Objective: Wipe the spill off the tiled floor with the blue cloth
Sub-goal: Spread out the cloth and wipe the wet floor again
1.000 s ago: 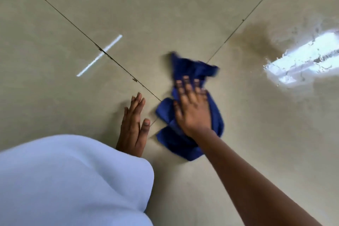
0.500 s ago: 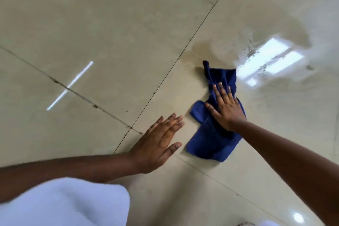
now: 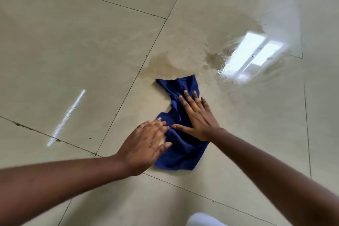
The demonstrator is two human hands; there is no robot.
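Head view: the blue cloth (image 3: pixel 180 145) lies crumpled and creased on the tiled floor (image 3: pixel 73 42). The right hand (image 3: pixel 199 115) presses flat on it, fingers spread, gripping nothing. The left hand (image 3: pixel 145 145), also flat and released, overlaps its near-left edge. The wet spill (image 3: pixel 216 57) gleams beyond the right fingertips.

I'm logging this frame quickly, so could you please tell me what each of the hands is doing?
Left hand: open, flat, fingertips on the blue cloth.
Right hand: open, palm pressed flat on the blue cloth, gripping nothing.
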